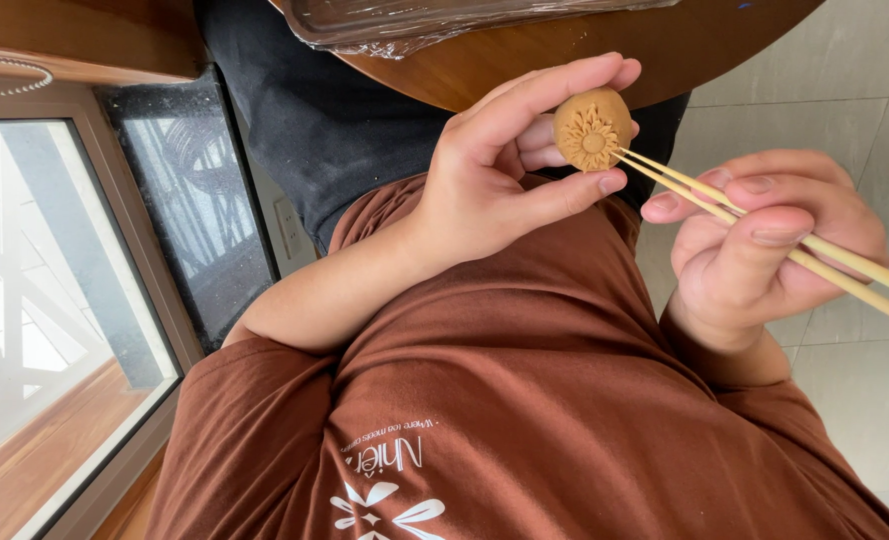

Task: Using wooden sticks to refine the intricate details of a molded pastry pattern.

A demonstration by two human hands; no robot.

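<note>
Pinched by its rim in the left hand, the small tan dough flower looks soft, light and easily dented, while the right hand grips chopsticks touching its lower edge.

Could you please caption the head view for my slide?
Left hand holds a flower-patterned dough ball; right hand touches chopsticks to it.

Left hand upper centre, holding a cake between thumb and fingers. Chopsticks run from lower right up-left, tips touching the cake's face. Right hand right of the left hand, wrapped around the chopsticks, clear of the cake. Table along the top edge, behind both hands; a wrapped tray lies on it. Window at far left. Floor at right, beneath the right hand.
</note>
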